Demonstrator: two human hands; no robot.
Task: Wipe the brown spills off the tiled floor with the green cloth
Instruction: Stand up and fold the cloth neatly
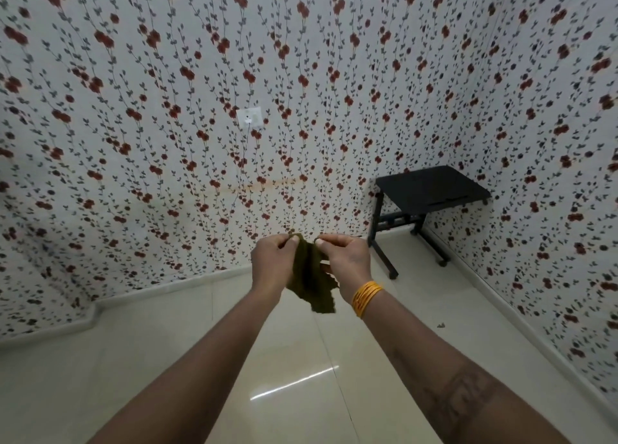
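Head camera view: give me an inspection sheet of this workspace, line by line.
Surface: tiled floor, glossy and pale, with a light reflection; no clear brown spills in view.
Job's things: green cloth, held up in the air, hanging crumpled.
Clutter: small dark speck on the floor at right.
Grippers: left hand and right hand each pinch the cloth's top edge; orange bangles on the right wrist.
Cables: nothing seen.
Surroundings: floral wallpaper, wall socket, black table in the corner.
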